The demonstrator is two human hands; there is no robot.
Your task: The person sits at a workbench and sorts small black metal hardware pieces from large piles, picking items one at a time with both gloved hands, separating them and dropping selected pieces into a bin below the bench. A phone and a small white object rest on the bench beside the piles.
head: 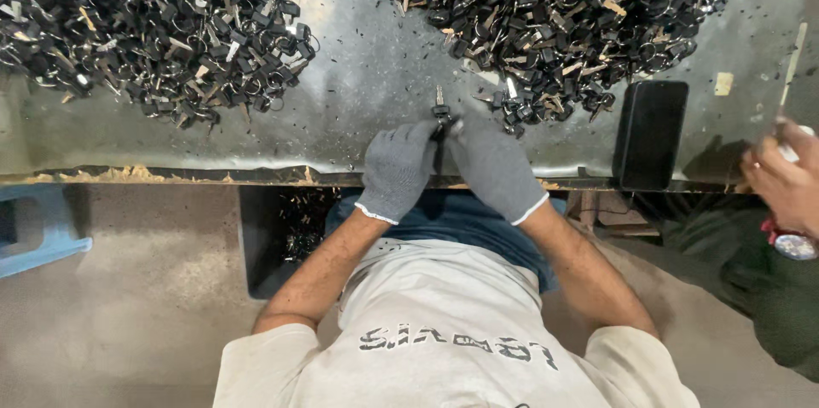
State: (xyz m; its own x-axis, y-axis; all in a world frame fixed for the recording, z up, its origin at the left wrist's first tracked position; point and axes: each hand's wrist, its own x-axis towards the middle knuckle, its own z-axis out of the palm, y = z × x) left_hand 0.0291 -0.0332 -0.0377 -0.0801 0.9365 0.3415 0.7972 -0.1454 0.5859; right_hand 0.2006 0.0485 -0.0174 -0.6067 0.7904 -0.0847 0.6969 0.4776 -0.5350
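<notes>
Both hands wear grey knit gloves and meet at the near edge of the metal table (367,92), where they pinch one small black-headed key (440,114) between them. The left hand (397,167) closes its fingertips on the black head from one side, and the right hand (493,165) presses its fingertips against it from the other side, so the thin metal blade points away from the body and stands free. It seems they hold it this way to keep the small part steady while the fingers work on it. Both forearms come up from the lap and bend inward, and the wrists are close together just over the table edge. Beyond the left hand lies a big heap of keys (162,24), and beyond the right hand a second heap (546,16), both within easy reach. A dark phone (651,133) lies flat beside the right hand. Farther on that side, another person's hand (785,182) holds a thin tool.
</notes>
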